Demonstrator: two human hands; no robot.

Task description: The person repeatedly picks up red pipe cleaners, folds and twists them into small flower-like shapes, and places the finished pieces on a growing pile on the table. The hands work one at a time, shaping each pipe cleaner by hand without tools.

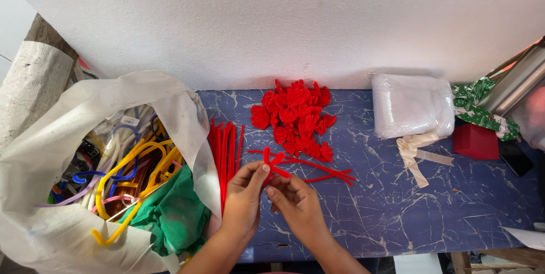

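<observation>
Head view, looking down on a blue marbled tabletop [397, 211] set against a white wall.

Left: large white plastic bag [51, 155], mouth open. Contents: a tangle of pipe cleaners [128, 166] in yellow, white, blue, pink and purple; green fabric or paper [170, 214] at the near right of the opening; some dark items deeper in, too shadowed to identify.

Centre, far: pile of folded red pipe-cleaner shapes [296, 118]. Beside the bag: bundle of straight red pipe cleaners [226, 149].

Centre, near: left hand [244, 200] and right hand [298, 203], both pinched closed on one bent red pipe cleaner [275, 163], held just above the table. Loose red stems [318, 170] lie behind it.

Right, far: clear plastic packet of white material [411, 105]; cream ribbon [417, 155] just near of it; red box [476, 141]; green patterned wrapping [479, 109].
</observation>
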